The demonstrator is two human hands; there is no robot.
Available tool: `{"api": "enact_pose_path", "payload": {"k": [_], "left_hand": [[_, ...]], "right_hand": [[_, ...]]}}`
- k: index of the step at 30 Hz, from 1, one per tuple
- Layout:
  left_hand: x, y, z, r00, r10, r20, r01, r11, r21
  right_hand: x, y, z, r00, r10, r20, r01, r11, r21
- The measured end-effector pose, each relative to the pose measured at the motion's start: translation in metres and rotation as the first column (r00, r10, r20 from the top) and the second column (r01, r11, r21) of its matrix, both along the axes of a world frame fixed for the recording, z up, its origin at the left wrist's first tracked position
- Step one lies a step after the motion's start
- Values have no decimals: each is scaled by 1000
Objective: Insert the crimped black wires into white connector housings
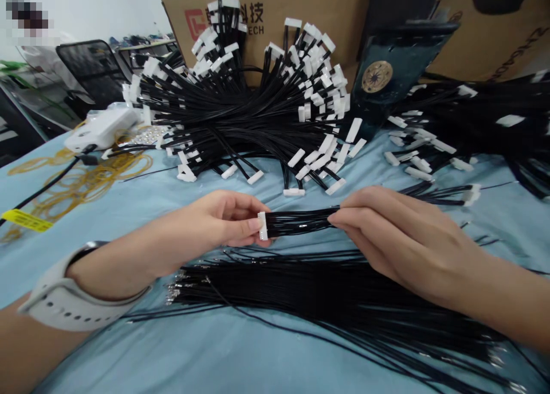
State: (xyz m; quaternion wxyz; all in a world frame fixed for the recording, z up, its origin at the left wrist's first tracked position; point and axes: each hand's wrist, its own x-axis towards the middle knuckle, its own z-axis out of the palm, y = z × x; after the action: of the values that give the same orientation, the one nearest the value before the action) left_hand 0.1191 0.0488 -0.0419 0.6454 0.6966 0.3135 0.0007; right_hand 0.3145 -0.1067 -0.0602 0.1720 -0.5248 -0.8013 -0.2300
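Observation:
Between thumb and fingers, my left hand [234,219] pinches a white connector housing [263,226] fitted on one end of a flat black wire harness [296,223]. My right hand [391,239] has its fingertips closed on the harness's wires, right of that connector. A second white connector [471,195] shows past my right hand, on black wires that run behind it. Below both hands lies a thick bundle of loose black wires [309,291] with small metal terminals [174,288] at its left end. What my right fingertips pinch exactly is partly hidden.
A large heap of black harnesses [240,107] with white connectors stands behind my hands, before a cardboard box [283,16]. More harnesses [429,136] lie at the right. Yellow rubber bands [107,179] and a white power strip [103,129] are on the blue cloth [240,354].

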Motion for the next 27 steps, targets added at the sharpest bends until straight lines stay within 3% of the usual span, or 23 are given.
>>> {"api": "enact_pose_path", "payload": {"k": [5,15,22,27], "left_hand": [[3,-4,2,1000,-15,-5,15,1000,12],[2,-15,-1,998,-11,69,18,994,-107],[1,-15,0,988,-5,154,37,977,-211],[2,-16,-6,985,-15,174,43,986,-163]], "right_hand": [[-5,2,-5,987,-62,-149,49,995,-87],[-22,5,-9,956,59,-289,-85,993,-80],[-31,5,-3,831,34,-555,-65,997,-36],[-34,6,-6,818,-8,-576,-47,996,-80]]}}
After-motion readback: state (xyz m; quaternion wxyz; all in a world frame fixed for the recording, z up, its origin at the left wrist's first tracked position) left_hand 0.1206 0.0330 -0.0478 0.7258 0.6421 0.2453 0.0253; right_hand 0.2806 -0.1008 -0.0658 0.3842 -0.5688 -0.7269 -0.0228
